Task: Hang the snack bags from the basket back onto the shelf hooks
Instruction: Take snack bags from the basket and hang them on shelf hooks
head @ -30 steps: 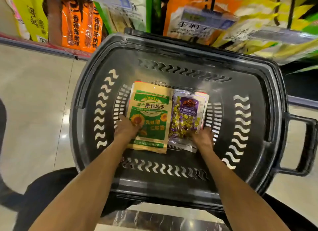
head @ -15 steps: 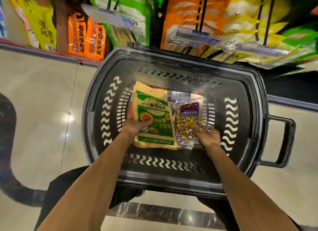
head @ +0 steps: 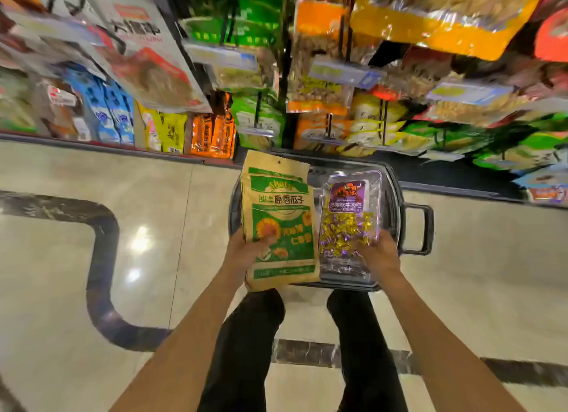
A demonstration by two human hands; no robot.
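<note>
Left grip [head: 246, 253] pinches the seed bags [head: 278, 208] low on their left edge, thumb in front, above the basket [head: 396, 208]; right grip [head: 379, 252] pinches the candy bag [head: 350, 218] low on its right, also above the basket. Both long axes run upright, tops toward the hooks [head: 382, 119] beyond the basket

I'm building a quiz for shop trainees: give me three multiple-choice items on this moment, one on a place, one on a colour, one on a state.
1. The basket stands: A) on the floor B) on a shelf C) on a forearm.
2. The clear candy bag has a label that is: A) red B) purple C) white.
3. The left hand: A) hangs empty B) touches the basket C) grips the sunflower-seed bags.
Key: 1A, it sits on the tiles; 2B, a purple panel tops that bag, held by the right hand; 3C, its thumb presses their front.
</note>
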